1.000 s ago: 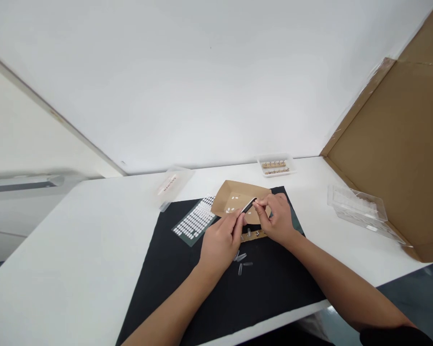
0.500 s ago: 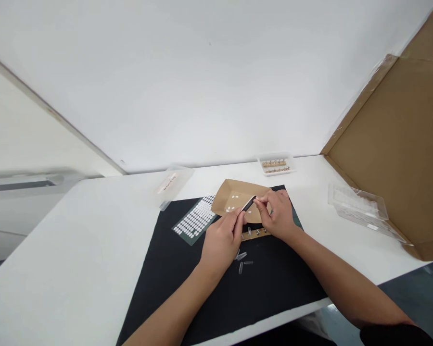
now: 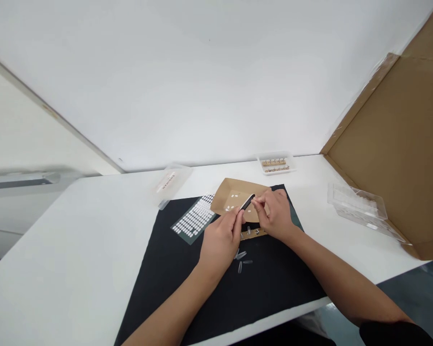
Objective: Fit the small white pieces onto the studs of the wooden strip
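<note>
My left hand (image 3: 222, 235) is closed on a slim black strip with a pale edge (image 3: 248, 202), perhaps a nail file, which points up and to the right. Close by its far end, the thumb and fingers of my right hand (image 3: 276, 214) are pinched together; whatever lies between them is too small to make out. Below both hands is a wooden nail-tip stand (image 3: 253, 234) with metal holders, partly covered by my right hand. Several clear false nail tips (image 3: 241, 255) lie loose on the black mat (image 3: 260, 293). Behind the hands sits a brown paper tray (image 3: 222, 194) with small white ovals.
On the left, a sheet of white oval stickers (image 3: 194, 218) lies partly under the paper tray. A translucent lid (image 3: 169, 185) is beyond it. At the back stands a plastic box (image 3: 277, 163) with more stands. Another clear box (image 3: 359, 202) is right, beside a cardboard panel (image 3: 393, 158).
Both hands keep their grip and place almost unchanged. The black strip's far end has shifted slightly up and left against my right fingertips.
</note>
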A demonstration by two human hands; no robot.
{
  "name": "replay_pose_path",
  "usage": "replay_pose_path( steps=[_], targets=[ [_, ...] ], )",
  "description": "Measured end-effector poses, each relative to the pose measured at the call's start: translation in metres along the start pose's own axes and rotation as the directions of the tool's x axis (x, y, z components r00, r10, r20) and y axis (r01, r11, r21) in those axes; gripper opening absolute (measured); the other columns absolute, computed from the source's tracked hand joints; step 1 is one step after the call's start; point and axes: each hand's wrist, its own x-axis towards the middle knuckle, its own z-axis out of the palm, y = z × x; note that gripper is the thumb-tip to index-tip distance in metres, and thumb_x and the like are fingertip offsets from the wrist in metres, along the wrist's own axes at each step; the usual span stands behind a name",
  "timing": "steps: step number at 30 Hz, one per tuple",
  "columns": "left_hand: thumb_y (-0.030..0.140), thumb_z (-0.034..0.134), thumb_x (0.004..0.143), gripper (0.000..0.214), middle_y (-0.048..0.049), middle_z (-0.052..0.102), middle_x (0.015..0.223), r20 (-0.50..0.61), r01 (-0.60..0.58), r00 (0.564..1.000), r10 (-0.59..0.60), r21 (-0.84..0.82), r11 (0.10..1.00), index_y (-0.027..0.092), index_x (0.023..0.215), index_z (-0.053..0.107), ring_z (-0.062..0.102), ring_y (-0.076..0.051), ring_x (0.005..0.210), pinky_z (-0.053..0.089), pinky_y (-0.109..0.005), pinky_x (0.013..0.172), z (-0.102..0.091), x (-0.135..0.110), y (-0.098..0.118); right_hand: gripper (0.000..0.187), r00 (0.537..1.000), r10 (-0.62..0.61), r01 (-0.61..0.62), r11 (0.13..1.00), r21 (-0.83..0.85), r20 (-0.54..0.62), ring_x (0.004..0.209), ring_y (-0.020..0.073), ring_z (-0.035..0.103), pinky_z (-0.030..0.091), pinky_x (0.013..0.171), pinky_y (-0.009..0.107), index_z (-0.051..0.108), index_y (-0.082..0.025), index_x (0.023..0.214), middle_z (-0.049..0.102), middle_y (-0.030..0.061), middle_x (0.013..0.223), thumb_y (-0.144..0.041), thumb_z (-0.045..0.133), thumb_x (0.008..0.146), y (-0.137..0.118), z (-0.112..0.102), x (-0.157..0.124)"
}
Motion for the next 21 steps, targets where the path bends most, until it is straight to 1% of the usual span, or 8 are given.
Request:
replay_pose_path(
  steps=[2, 3, 7, 11, 12, 15, 19, 21],
  targets=[
    [0.022, 0.054, 0.11, 0.023, -0.0018, 0.077, 0.079, 0.008, 0.013, 1.0, -0.013, 0.002, 1.0, 0.017, 0.097, 0.073, 0.072, -0.015, 0.066, 0.051, -0.026, 0.066, -0.0001, 0.0002, -0.0005, 0.019, 0.998, -0.032, 0.031, 0.999, 0.014, 0.048, 0.073, 0.0177, 0.068, 0.035, 0.078, 0.038, 0.054, -0.024, 0.09, 0.075, 0.0005, 0.084, -0.024, 0.057, 0.108, -0.0009, 0.0011, -0.0006],
    [0.022, 0.054, 0.11, 0.023, -0.0017, 0.077, 0.079, 0.009, 0.02, 1.0, -0.02, 0.0, 1.0, 0.016, 0.097, 0.073, 0.072, -0.015, 0.065, 0.05, -0.026, 0.066, -0.0002, 0.0004, -0.0005, 0.019, 0.999, -0.028, 0.028, 1.0, 0.005, 0.045, 0.072, 0.0177, 0.067, 0.035, 0.078, 0.038, 0.054, -0.024, 0.09, 0.075, 0.0004, 0.083, -0.025, 0.057, 0.108, -0.0012, 0.0016, -0.0006],
    [0.021, 0.054, 0.11, 0.023, -0.0023, 0.077, 0.08, 0.009, 0.022, 1.0, -0.022, -0.009, 1.0, 0.017, 0.096, 0.073, 0.072, -0.015, 0.065, 0.051, -0.026, 0.068, 0.0005, 0.0007, -0.0005, 0.02, 0.998, 0.052, -0.054, 0.998, -0.039, -0.045, 0.068, 0.0175, 0.064, 0.035, 0.076, 0.039, 0.053, -0.024, 0.089, 0.071, -0.0012, 0.076, -0.025, 0.057, 0.108, -0.0006, 0.0033, 0.0004],
    [0.023, 0.054, 0.11, 0.023, -0.0033, 0.078, 0.08, 0.004, 0.019, 1.0, -0.019, 0.007, 1.0, 0.017, 0.098, 0.073, 0.072, -0.017, 0.066, 0.05, -0.027, 0.067, 0.0009, 0.0007, -0.0017, 0.019, 0.998, -0.016, 0.016, 1.0, 0.006, 0.053, 0.072, 0.0174, 0.067, 0.035, 0.077, 0.039, 0.053, -0.024, 0.089, 0.075, -0.0006, 0.083, -0.024, 0.058, 0.107, -0.0006, 0.0037, 0.0006],
    [0.023, 0.054, 0.11, 0.023, -0.003, 0.078, 0.08, 0.006, 0.027, 1.0, -0.027, 0.01, 1.0, 0.017, 0.098, 0.073, 0.072, -0.017, 0.065, 0.05, -0.027, 0.067, 0.0007, 0.0008, -0.0017, 0.019, 0.998, -0.017, 0.017, 1.0, -0.001, 0.054, 0.072, 0.0174, 0.067, 0.035, 0.077, 0.039, 0.053, -0.024, 0.089, 0.075, -0.0003, 0.083, -0.024, 0.058, 0.107, -0.0006, 0.0034, 0.0008],
    [0.023, 0.054, 0.11, 0.023, -0.002, 0.078, 0.08, 0.008, 0.045, 0.999, -0.045, 0.005, 0.999, 0.018, 0.098, 0.073, 0.071, -0.016, 0.065, 0.05, -0.027, 0.067, -0.0005, 0.001, -0.0006, 0.02, 0.999, 0.048, -0.048, 0.998, -0.038, -0.014, 0.072, 0.0182, 0.066, 0.034, 0.078, 0.039, 0.054, -0.024, 0.09, 0.073, 0.0002, 0.08, -0.027, 0.056, 0.109, -0.0006, 0.002, 0.002],
    [0.023, 0.053, 0.11, 0.025, -0.0022, 0.078, 0.079, 0.017, 0.032, 0.999, -0.032, -0.01, 0.999, 0.017, 0.096, 0.073, 0.07, -0.016, 0.064, 0.05, -0.026, 0.067, -0.0012, 0.0014, 0.0002, 0.021, 0.999, 0.009, -0.009, 1.0, 0.004, 0.042, 0.071, 0.0171, 0.065, 0.035, 0.078, 0.039, 0.054, -0.023, 0.089, 0.073, -0.0004, 0.081, -0.027, 0.057, 0.109, -0.001, 0.0011, 0.0026],
    [0.024, 0.052, 0.11, 0.026, -0.0024, 0.078, 0.079, 0.025, 0.036, 0.999, -0.036, -0.01, 0.999, 0.017, 0.096, 0.073, 0.07, -0.015, 0.064, 0.051, -0.026, 0.068, -0.001, 0.0016, -0.0003, 0.022, 0.999, 0.027, -0.026, 0.999, -0.021, 0.022, 0.07, 0.0169, 0.064, 0.035, 0.078, 0.039, 0.053, -0.023, 0.087, 0.072, -0.0005, 0.079, -0.027, 0.056, 0.109, -0.0008, 0.0018, 0.0022]
  ],
)
